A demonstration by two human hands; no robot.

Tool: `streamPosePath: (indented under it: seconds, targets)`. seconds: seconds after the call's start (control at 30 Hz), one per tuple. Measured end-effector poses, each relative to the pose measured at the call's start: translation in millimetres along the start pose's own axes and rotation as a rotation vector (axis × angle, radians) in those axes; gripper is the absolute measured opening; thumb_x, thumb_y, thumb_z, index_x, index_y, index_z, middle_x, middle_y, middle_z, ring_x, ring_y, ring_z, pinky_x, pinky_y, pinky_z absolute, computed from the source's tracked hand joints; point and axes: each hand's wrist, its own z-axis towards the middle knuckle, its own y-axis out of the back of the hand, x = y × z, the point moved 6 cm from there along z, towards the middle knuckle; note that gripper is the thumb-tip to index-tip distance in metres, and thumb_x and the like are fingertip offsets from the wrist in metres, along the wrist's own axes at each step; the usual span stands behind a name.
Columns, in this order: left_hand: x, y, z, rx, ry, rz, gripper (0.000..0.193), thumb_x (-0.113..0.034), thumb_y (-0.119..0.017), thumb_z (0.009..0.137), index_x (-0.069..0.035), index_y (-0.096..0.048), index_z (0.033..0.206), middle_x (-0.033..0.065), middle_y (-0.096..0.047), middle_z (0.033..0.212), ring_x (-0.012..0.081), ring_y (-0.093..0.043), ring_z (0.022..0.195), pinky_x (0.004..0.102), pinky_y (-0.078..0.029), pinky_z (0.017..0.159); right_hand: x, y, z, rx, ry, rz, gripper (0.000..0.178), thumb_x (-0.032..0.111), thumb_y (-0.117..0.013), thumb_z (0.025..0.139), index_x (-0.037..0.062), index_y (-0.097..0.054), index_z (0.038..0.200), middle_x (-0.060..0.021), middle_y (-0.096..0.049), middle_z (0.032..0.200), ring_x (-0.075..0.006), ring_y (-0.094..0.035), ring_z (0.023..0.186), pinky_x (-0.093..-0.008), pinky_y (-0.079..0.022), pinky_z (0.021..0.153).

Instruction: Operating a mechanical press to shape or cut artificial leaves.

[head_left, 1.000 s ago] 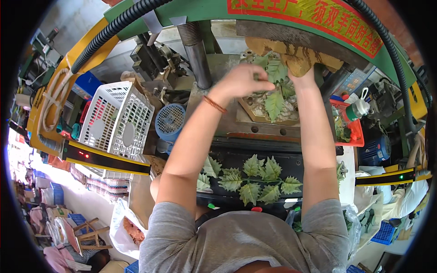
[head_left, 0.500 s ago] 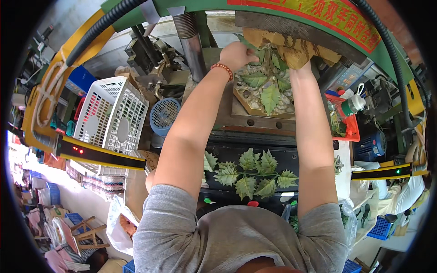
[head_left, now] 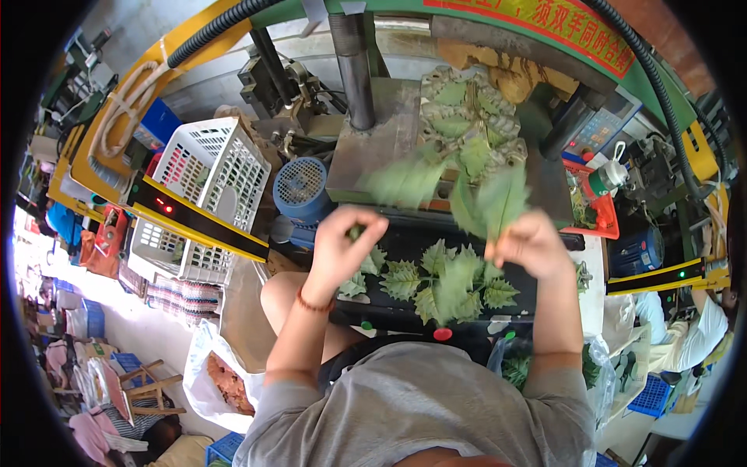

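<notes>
Above the black ledge of the press, my right hand [head_left: 537, 245] pinches the stem end of a green artificial leaf spray [head_left: 502, 198], blurred by motion. More smeared leaves [head_left: 408, 179] hang in front of the mold. My left hand [head_left: 350, 243], wearing a beaded bracelet, is closed, with a small green bit showing between its fingers that I cannot make out. Beyond both hands, green leaves [head_left: 451, 126] lie on the bumpy metal mold [head_left: 510, 128]. Below them, a flat spray of toothed leaves [head_left: 401, 280] rests on the black ledge [head_left: 389, 233], partly covered by a blurred leaf.
Overhead is the green press frame [head_left: 661, 101], with a steel column [head_left: 354, 78] at left. Yellow-black sensor bars [head_left: 198, 218] flank the ledge. A white basket [head_left: 241, 175] and blue motor [head_left: 301, 191] stand left; a red tray [head_left: 605, 218] is right. Bags lie lower down.
Both hands have drawn back from the mold toward me, over the ledge. My right hand now holds a leaf spray, which swings. My head view has shifted a little.
</notes>
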Motion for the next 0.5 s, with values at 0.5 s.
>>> streamPosePath:
  seconds: [0.5]
  targets:
    - [79.1, -13.4, -166.6, 0.565, 0.337, 0.799, 0.035, -0.036, -0.069, 0.078, -0.003, -0.062, 0.069, 0.0085, -0.062, 0.07, 0.0266, -0.057, 0.06, 0.0338, -0.045, 0.055, -160.8, 20.7, -241.0, -0.294, -0.734, -1.281, 0.045, 0.043, -0.069, 0.075, 0.0008, -0.058, 0.065, -0.0115, -0.058, 0.062, -0.0313, -0.053, 0.058, -0.0396, -0.042, 0.057]
